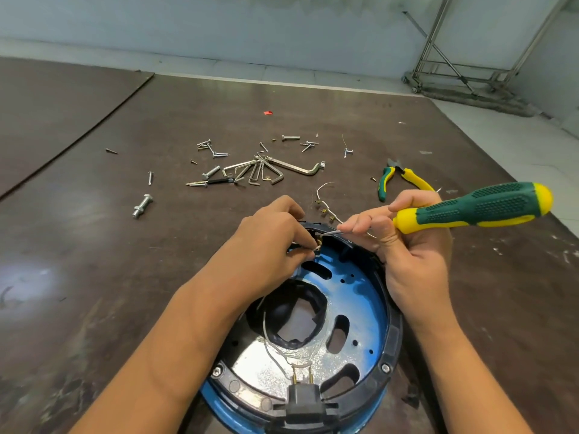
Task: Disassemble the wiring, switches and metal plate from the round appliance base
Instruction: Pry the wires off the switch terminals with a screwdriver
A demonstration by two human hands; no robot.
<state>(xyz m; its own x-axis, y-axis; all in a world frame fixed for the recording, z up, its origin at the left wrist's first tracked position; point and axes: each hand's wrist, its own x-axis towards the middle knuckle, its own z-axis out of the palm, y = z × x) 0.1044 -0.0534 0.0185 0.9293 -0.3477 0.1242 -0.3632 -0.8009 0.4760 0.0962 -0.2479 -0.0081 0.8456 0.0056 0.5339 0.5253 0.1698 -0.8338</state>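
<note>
Base (395, 327) fills lower centre; my left hand (269, 242) pinches wiring (317, 246) at its top rim, my right hand (407, 249) grips the screwdriver (485, 206).

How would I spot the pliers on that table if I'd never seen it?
On the dark brown table, find the bunch of silver hex keys near the middle. The pliers lie flat just right of them, beyond the right hand. Unlike the held screwdriver, they have two curved green-and-yellow handles.
</note>
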